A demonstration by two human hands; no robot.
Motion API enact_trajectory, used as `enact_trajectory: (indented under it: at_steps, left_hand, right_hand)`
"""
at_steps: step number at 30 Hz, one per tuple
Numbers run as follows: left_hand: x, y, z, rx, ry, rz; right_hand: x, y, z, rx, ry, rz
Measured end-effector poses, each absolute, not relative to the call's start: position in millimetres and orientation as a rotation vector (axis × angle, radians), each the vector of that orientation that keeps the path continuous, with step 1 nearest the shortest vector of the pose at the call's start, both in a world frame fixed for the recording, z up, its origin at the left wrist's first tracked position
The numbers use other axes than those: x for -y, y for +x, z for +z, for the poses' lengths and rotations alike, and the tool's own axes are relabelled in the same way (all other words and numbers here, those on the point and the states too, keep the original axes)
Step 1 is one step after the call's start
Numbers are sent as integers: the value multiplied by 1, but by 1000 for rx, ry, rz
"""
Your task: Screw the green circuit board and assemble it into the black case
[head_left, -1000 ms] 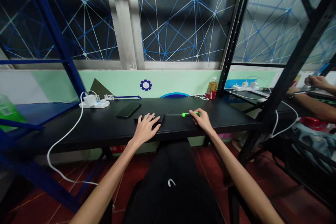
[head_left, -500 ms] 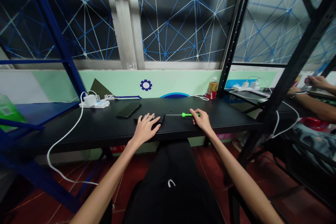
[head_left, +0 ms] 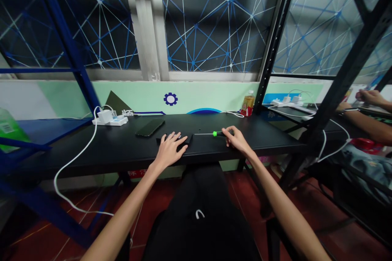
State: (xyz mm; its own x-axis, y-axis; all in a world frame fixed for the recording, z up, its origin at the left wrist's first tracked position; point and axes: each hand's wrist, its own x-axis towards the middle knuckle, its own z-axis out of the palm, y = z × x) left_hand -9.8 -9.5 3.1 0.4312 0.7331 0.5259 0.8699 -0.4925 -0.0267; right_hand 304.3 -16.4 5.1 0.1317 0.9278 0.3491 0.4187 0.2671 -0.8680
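On the long black table (head_left: 122, 151), the left hand (head_left: 169, 151) lies flat, fingers spread, on a small flat black device (head_left: 183, 139). Just right of that device, the right hand (head_left: 237, 142) pinches the slim green-handled screwdriver (head_left: 218, 133), its metal shaft pointing towards the device.

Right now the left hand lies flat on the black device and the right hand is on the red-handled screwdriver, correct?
Not quite: the head view shows the screwdriver has a green handle, not red. The rest stands: the left hand lies flat on the black device, and the right hand is on the screwdriver's handle end.
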Motion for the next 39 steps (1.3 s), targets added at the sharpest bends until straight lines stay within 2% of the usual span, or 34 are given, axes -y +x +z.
enact_trajectory:
  at_steps: [4, 10, 16, 23, 29, 35, 39]
  left_hand:
    - [9, -11, 2, 1366, -2401, -674]
    - [10, -10, 3, 1365, -2407, -697]
    - [10, -10, 3, 1359, -2398, -686]
    - [11, -10, 4, 1365, -2404, -686]
    - [10, -10, 3, 1361, -2404, -695]
    - [11, -10, 4, 1368, -2410, -697]
    - [12, -10, 4, 1370, -2414, -703]
  right_hand:
    - [21, 306, 10, 1463, -1158, 845]
    - [20, 303, 8, 1457, -1330, 594]
    - [23, 309, 10, 1540, -1146, 787]
    - [22, 305, 9, 1503, -1340, 556]
    - [25, 304, 10, 1511, -1197, 755]
    - [24, 299, 9, 1457, -1327, 578]
    - [24, 303, 8, 1511, -1256, 714]
